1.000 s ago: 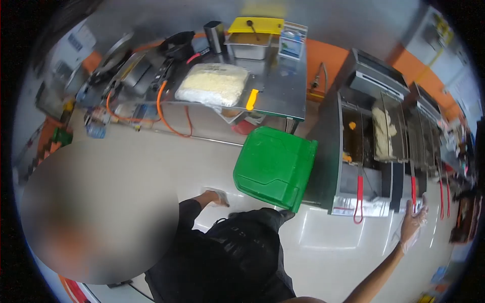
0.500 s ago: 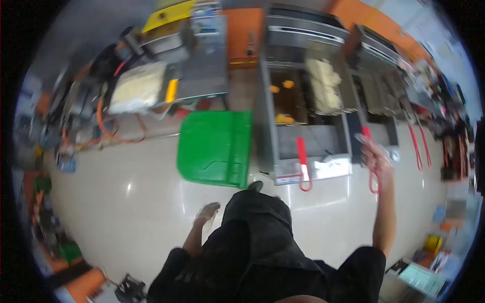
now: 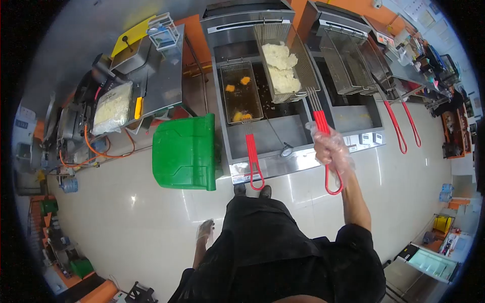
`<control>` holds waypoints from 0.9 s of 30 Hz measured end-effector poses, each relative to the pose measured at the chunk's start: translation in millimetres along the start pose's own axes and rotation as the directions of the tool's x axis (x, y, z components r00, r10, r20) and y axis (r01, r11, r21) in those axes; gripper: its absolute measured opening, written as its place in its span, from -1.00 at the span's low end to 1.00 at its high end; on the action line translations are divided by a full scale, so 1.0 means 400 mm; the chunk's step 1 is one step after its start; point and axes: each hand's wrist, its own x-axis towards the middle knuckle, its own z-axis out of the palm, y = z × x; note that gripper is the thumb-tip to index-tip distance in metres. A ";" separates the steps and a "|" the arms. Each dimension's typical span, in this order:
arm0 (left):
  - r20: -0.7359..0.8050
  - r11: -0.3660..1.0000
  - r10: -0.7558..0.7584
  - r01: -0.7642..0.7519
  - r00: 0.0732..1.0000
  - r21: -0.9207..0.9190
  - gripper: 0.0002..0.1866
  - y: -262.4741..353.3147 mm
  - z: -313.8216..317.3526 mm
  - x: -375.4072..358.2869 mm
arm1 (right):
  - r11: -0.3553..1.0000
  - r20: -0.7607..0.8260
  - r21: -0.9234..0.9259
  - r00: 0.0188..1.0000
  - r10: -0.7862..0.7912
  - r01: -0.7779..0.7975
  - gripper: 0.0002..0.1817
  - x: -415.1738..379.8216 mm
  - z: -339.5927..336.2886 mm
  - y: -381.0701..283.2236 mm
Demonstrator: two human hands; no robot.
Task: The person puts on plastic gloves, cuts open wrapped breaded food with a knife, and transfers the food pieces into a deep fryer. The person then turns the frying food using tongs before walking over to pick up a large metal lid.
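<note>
My right hand (image 3: 331, 151), in a clear plastic glove, is closed round the red handle (image 3: 321, 121) of a fryer basket (image 3: 308, 68) that holds pale, battered pieces (image 3: 281, 68). This basket sits high over the fryer. My left hand (image 3: 204, 231), gloved too, hangs by my side over the floor, with its fingers partly hidden. To the left, a second basket (image 3: 241, 96) with a red handle (image 3: 252, 156) stands down in dark oil, where a few orange pieces (image 3: 245, 81) float. A thermometer (image 3: 286, 150) with a dial leans in the fryer.
A green bin (image 3: 184, 152) stands left of the fryer. Behind it, a steel table (image 3: 164, 83) bears a bag of pale food (image 3: 113, 108) and a yellow-handled tool (image 3: 138, 107). Further right are an empty basket (image 3: 348, 63) and two red handles (image 3: 395, 126).
The view has swung, so the fryer now lies more centrally ahead. My right hand appears nearer the middle, closed on the handle of the basket with the pale pieces.
</note>
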 end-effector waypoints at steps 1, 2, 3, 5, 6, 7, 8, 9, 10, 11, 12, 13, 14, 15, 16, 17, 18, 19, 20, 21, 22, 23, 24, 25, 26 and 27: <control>-0.012 1.000 0.015 -0.015 1.000 0.005 -0.54 -0.005 0.021 -0.021 | 1.000 -0.014 -0.013 1.000 -0.005 0.005 -0.61 -0.001 -0.013 0.026; -0.023 0.999 0.032 -0.032 0.999 0.006 -0.53 -0.006 0.047 -0.042 | 0.999 -0.025 -0.030 1.000 -0.012 0.011 -0.60 -0.001 -0.026 0.052; -0.026 0.998 0.069 -0.069 0.997 -0.008 -0.52 -0.013 0.069 -0.059 | 1.000 -0.054 0.006 0.999 0.006 -0.005 -0.61 -0.002 -0.035 0.075; -0.017 0.993 0.089 -0.090 0.996 -0.074 -0.55 -0.038 0.106 -0.080 | 0.999 -0.047 0.031 0.999 0.018 -0.017 -0.64 0.004 -0.065 0.109; -0.012 0.990 0.099 -0.099 0.995 -0.103 -0.56 -0.062 0.118 -0.084 | 0.999 -0.047 0.045 0.999 0.025 -0.023 -0.65 0.006 -0.080 0.121; 0.045 0.926 0.343 -0.345 0.938 0.155 -0.58 -0.087 0.118 -0.093 | 0.999 -0.047 0.021 0.998 0.035 -0.034 -0.68 0.014 -0.096 0.126; 0.165 0.735 0.542 -0.560 0.824 0.382 -0.60 -0.104 0.110 -0.103 | 0.999 -0.042 0.012 0.998 0.047 -0.046 -0.68 0.017 -0.108 0.133; 0.331 0.441 0.666 -0.711 0.668 0.547 -0.62 -0.115 0.105 -0.105 | 0.998 -0.038 0.005 0.998 0.057 -0.057 -0.69 0.022 -0.119 0.140; 0.353 0.405 0.580 -0.637 0.734 0.656 -0.63 -0.122 0.109 -0.100 | 0.998 -0.035 -0.001 0.997 0.068 -0.068 -0.69 0.026 -0.129 0.148; 0.360 0.353 0.487 -0.557 0.795 0.752 -0.64 -0.121 0.122 -0.100 | 0.997 -0.019 -0.014 0.997 0.075 -0.075 -0.69 0.029 -0.138 0.157; 0.351 0.285 0.389 -0.474 0.851 0.833 -0.65 -0.099 0.143 -0.117 | 0.996 -0.004 -0.027 0.997 0.083 -0.083 -0.68 0.033 -0.149 0.165; 0.320 0.345 0.372 -0.450 0.871 0.823 -0.63 -0.082 0.149 -0.142 | 0.995 0.010 -0.040 0.996 0.092 -0.092 -0.68 0.036 -0.159 0.174; 0.290 0.404 0.352 -0.424 0.890 0.810 -0.62 -0.018 0.156 -0.210 | 0.994 0.014 -0.046 0.995 0.102 -0.101 -0.68 0.043 -0.169 0.185; 0.260 0.461 0.331 -0.396 0.907 0.794 -0.60 0.036 0.166 -0.267 | 0.992 0.018 -0.053 0.994 0.111 -0.110 -0.69 0.056 -0.178 0.195; 0.138 0.693 0.277 -0.297 0.951 0.657 -0.58 0.032 0.174 -0.271 | 0.991 0.024 -0.062 0.993 0.119 -0.117 -0.69 0.067 -0.188 0.205; 0.031 0.869 0.190 -0.183 0.981 0.459 -0.55 0.037 0.184 -0.275 | 0.989 0.022 -0.079 0.992 0.124 -0.122 -0.70 0.078 -0.196 0.221; -0.051 0.974 0.078 -0.065 0.996 0.216 -0.53 0.015 0.187 -0.257 | 0.987 0.022 -0.098 0.991 0.130 -0.127 -0.70 0.090 -0.204 0.238; -0.061 0.993 0.062 -0.056 0.996 0.100 -0.51 -0.006 0.192 -0.235 | 0.984 0.021 -0.118 0.990 0.136 -0.133 -0.71 0.100 -0.212 0.253; -0.068 0.999 0.042 -0.043 0.997 -0.017 -0.49 -0.024 0.198 -0.228 | 0.987 0.038 -0.090 0.990 0.135 -0.131 -0.71 0.108 -0.218 0.264; -0.072 0.991 0.022 -0.031 0.997 -0.133 -0.47 -0.042 0.201 -0.225 | 0.990 0.052 -0.060 0.990 0.132 -0.129 -0.71 0.119 -0.225 0.269; -0.071 1.000 0.011 -0.012 0.997 -0.014 -0.47 -0.061 0.203 -0.227 | 0.992 0.065 -0.029 0.990 0.123 -0.121 -0.72 0.134 -0.232 0.273; -0.072 0.994 0.001 0.007 0.997 0.106 -0.47 -0.014 0.221 -0.276 | 0.991 0.073 -0.013 0.988 0.134 -0.133 -0.71 0.151 -0.241 0.287; -0.073 0.974 -0.009 0.025 0.997 0.225 -0.46 0.053 0.244 -0.339 | 0.989 0.080 0.005 0.986 0.146 -0.147 -0.71 0.166 -0.245 0.303; -0.068 0.988 -0.037 0.046 0.997 0.150 -0.47 -0.031 0.246 -0.284 | 0.987 0.085 0.022 0.984 0.159 -0.161 -0.71 0.177 -0.253 0.315; -0.064 0.995 -0.064 0.069 0.996 0.073 -0.48 -0.117 0.246 -0.227 | 0.987 0.066 0.011 0.985 0.162 -0.163 -0.72 0.182 -0.250 0.314; -0.060 0.996 -0.091 0.091 0.994 -0.004 -0.49 -0.195 0.248 -0.176 | 0.987 0.048 -0.001 0.985 0.163 -0.163 -0.73 0.190 -0.241 0.309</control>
